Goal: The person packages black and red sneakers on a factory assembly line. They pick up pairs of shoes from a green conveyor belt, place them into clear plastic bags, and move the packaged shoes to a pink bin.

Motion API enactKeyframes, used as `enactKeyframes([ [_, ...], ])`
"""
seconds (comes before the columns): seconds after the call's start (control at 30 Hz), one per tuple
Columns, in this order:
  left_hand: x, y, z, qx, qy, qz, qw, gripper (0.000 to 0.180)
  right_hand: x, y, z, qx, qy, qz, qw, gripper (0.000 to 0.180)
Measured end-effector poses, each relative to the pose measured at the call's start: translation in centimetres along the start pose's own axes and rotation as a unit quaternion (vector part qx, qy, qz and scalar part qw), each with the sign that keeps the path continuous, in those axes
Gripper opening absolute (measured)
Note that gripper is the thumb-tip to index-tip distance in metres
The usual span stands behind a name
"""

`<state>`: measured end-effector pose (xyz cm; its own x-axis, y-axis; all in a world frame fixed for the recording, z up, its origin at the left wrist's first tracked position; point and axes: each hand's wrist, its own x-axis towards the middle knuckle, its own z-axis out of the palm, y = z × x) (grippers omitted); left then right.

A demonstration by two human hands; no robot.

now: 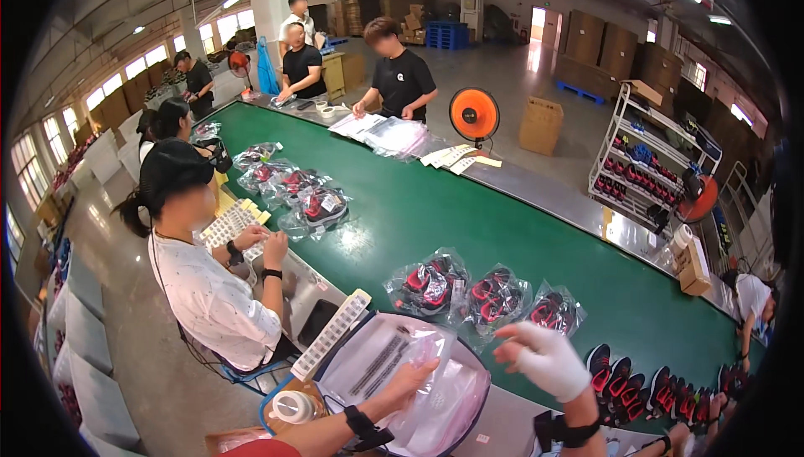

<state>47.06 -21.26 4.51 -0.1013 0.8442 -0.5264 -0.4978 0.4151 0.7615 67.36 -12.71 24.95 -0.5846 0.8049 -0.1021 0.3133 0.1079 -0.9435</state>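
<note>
My left hand [412, 379] is closed on the edge of a clear plastic bag [435, 346], over an open bin [484, 386] of flat plastic bags and printed sheets. In a white glove, my right hand [546, 360] is raised near the green belt's edge, fingers apart and holding nothing. Just beyond it lie three clear-bagged pairs of red-and-black shoes [554, 310] on the belt [360, 239]. To its right stands a row of unbagged black-and-red shoes [621, 382], partly hidden by arms at the lower right.
A seated co-worker [213, 290] at my left handles small stickers beside a sticker strip [333, 336]. A white-lidded jar [293, 407] stands by the bin. More bagged shoes [322, 206] lie farther up the belt. Across it are a standing person [402, 80] and an orange fan [474, 114].
</note>
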Motion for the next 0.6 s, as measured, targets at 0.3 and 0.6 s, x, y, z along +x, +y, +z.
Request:
enactKeyframes([
  [0.3, -3.6, 5.1, 2.6, -0.077, -0.009, 0.044, 0.996, 0.030, 5.3, -4.5, -0.1, 0.042, -0.076, -0.085, 0.993, 0.023],
  [0.6, -3.1, 5.3, 9.4, -0.062, 0.024, 0.078, 0.995, 0.027, -0.9, 7.8, -2.1, -0.020, -0.144, 0.021, 0.989, 0.040],
])
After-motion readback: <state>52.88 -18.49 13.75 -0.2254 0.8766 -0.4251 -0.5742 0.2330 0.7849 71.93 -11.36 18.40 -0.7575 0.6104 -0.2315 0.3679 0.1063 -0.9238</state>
